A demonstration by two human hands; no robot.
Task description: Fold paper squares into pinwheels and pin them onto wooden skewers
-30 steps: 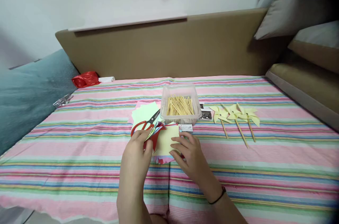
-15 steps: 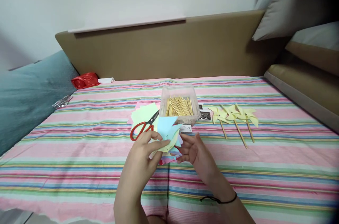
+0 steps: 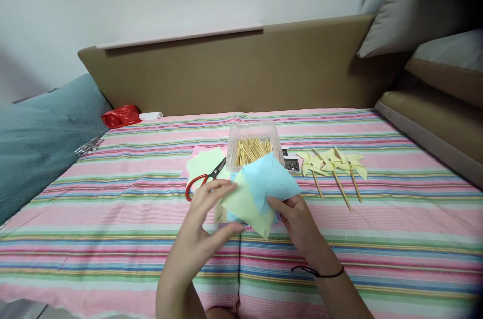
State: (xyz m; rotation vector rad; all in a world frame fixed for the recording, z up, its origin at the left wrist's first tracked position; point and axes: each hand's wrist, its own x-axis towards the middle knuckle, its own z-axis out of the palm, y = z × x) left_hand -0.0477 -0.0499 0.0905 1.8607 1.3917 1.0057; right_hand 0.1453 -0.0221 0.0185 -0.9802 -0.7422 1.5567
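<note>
Blue paper (image 3: 281,183) and green paper (image 3: 241,203) have swung over to the right in the last half second: the right hand (image 3: 296,213) now pinches them at their right side, thumb on top, while the left hand (image 3: 206,226), closed on them before, has spread open. Its fingertips come right up to the green paper's left side; from where I stand, I can't tell whether they touch. Both papers are held above the middle of the striped cloth (image 3: 124,198), nearer its front edge than its back, just before the clear box (image 3: 254,130) of sticks (image 3: 254,150). Scissors (image 3: 196,185) lie to the left of them, and three yellow pinwheels (image 3: 332,160) off toward the cloth's right edge. I'd judge the paper next to weightless, thin and floppy, quick to crease or tear at its points; better pinched flat toward the middle than tugged by a corner.
</note>
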